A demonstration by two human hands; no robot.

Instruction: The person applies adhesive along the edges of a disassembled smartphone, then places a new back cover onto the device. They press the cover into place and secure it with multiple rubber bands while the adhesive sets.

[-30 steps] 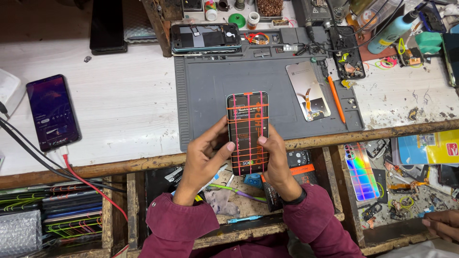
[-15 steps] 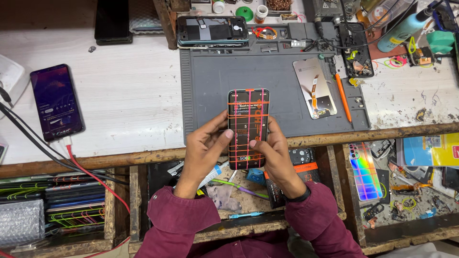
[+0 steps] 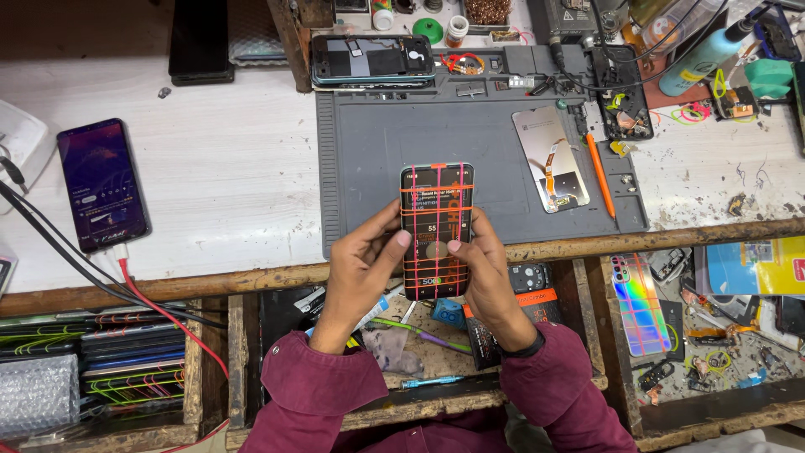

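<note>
Over the cluttered white table (image 3: 210,193), above the grey mat's (image 3: 377,168) front edge, we held the phone (image 3: 436,231), its screen crossed with red lines. Our left hand (image 3: 360,268) and right hand (image 3: 486,268) clasped its sides, thumbs pressing the glass. Another phone (image 3: 102,184) lay lit, well left.

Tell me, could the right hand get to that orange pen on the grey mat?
Probably yes: the orange pen lies uncovered on the grey mat, nothing between. But the right hand is busy holding the phone with the left hand.
</note>
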